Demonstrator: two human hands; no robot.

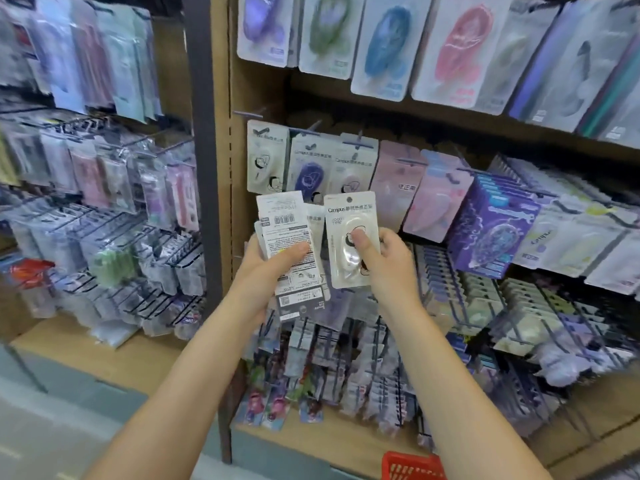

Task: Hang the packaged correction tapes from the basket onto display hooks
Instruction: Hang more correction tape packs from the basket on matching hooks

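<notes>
My left hand (pixel 268 268) grips a small stack of correction tape packs (pixel 289 237), their printed backs and barcode facing me. My right hand (pixel 384 263) pinches one white correction tape pack (pixel 348 230) by its lower half, thumb on the blister, front side and hang hole up. Both packs are raised in front of the display hooks (pixel 358 143), just below a row of hanging Campus packs (pixel 310 161). The red basket (pixel 412 465) sits on the floor at the bottom edge, between my forearms.
Wooden shelving is packed with hung stationery: large blister packs (pixel 381 43) above, pink and purple packs (pixel 491 220) to the right, wire hook racks (pixel 104 209) on the left bay. A dark upright post (pixel 204 133) divides the bays.
</notes>
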